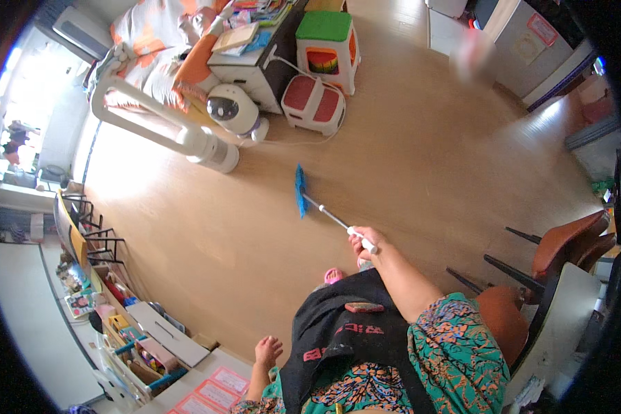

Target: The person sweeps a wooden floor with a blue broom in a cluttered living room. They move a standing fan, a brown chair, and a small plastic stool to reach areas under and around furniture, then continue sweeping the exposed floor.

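My right hand [367, 239] is closed around the white grip [365, 243] of a tool with a metal shaft [334, 215]. At the far end of the shaft, a blue flat mop head [300, 190] stands out against the wood-look floor [227, 222]. My left hand [268, 351] hangs at my side with loosely curled fingers and nothing in it. A black apron [336, 321] covers my front, and a foot in a pink sandal [333, 276] shows just ahead of it.
A white bladeless fan [220, 150], a white rounded appliance [235, 111] and a red-topped step stool [313, 106] stand ahead-left, with a cord on the floor. Behind them is a green-topped stool [325, 28]. Brown chairs [564, 248] are at right; an open drawer [168, 331] is at left.
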A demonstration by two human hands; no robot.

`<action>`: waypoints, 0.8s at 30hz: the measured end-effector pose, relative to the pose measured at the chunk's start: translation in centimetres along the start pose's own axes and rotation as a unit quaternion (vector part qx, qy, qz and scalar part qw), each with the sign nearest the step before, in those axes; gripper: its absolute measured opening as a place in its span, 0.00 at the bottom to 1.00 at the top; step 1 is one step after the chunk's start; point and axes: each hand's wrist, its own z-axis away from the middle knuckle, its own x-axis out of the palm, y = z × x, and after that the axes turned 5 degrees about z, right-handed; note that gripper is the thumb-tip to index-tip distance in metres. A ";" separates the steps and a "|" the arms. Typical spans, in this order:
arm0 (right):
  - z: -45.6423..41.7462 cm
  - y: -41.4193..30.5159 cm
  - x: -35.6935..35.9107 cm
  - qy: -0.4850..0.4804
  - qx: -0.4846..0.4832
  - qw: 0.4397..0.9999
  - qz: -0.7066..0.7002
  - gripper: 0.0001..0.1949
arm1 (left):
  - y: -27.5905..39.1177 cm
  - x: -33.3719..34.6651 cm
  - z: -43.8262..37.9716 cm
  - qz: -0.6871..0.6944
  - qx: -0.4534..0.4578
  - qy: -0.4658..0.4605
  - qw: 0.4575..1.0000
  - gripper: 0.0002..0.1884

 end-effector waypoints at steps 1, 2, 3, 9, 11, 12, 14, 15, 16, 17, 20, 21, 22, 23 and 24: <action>-0.4 -1.1 -0.1 0.011 0.000 1.000 -0.012 0.08 | 0.0 1.0 0.6 -0.014 0.008 0.002 1.000 0.18; -0.3 -2.5 -1.1 -0.007 -0.013 0.999 -0.033 0.08 | 0.1 1.9 0.4 -0.015 -0.002 -0.001 1.000 0.18; 0.0 -4.0 -2.9 -0.024 -0.022 0.998 -0.049 0.07 | -0.2 2.5 0.2 -0.012 -0.014 -0.001 1.000 0.18; 12.5 -14.6 -13.4 0.035 -0.072 0.976 -0.202 0.08 | 1.0 9.1 -1.4 -0.062 -0.042 0.001 0.997 0.18; 14.9 -17.0 -16.6 0.051 -0.150 0.967 -0.202 0.09 | 3.0 12.5 -1.7 -0.095 -0.031 -0.020 0.995 0.18; 15.1 -17.7 -16.6 0.087 -0.171 0.966 -0.172 0.08 | 4.0 14.5 -1.1 -0.107 -0.029 -0.003 0.994 0.19; 15.7 -18.1 -14.3 0.157 -0.222 0.957 -0.100 0.07 | 6.5 18.0 0.2 -0.127 -0.010 -0.027 0.991 0.20; 15.6 -17.6 -12.4 0.189 -0.250 0.948 -0.059 0.06 | 7.1 18.9 0.6 -0.137 -0.001 -0.039 0.990 0.21; 15.5 -17.4 -11.8 0.184 -0.243 0.951 -0.053 0.05 | 7.4 19.2 -0.1 -0.137 0.001 -0.049 0.989 0.21; 15.2 -17.4 -11.8 0.146 -0.232 0.960 -0.062 0.06 | 7.5 19.5 -0.6 -0.149 -0.001 -0.047 0.988 0.21; 14.2 -18.2 -10.4 0.040 -0.194 0.974 -0.105 0.06 | 8.0 20.4 -3.0 -0.150 -0.035 -0.076 0.985 0.19; 13.6 -18.7 -8.5 0.035 -0.203 0.972 -0.110 0.07 | 8.8 20.4 -4.3 -0.126 -0.062 -0.101 0.985 0.18; 12.6 -19.4 -7.1 0.019 -0.184 0.977 -0.109 0.07 | 9.3 20.3 -5.3 -0.103 -0.089 -0.127 0.983 0.17; 11.6 -20.2 -6.2 0.006 -0.169 0.980 -0.108 0.08 | 10.0 21.6 -5.7 -0.105 -0.078 -0.118 0.984 0.16; 10.6 -21.1 -5.3 0.011 -0.147 0.983 -0.112 0.08 | 10.9 23.1 -6.2 -0.108 -0.066 -0.109 0.986 0.15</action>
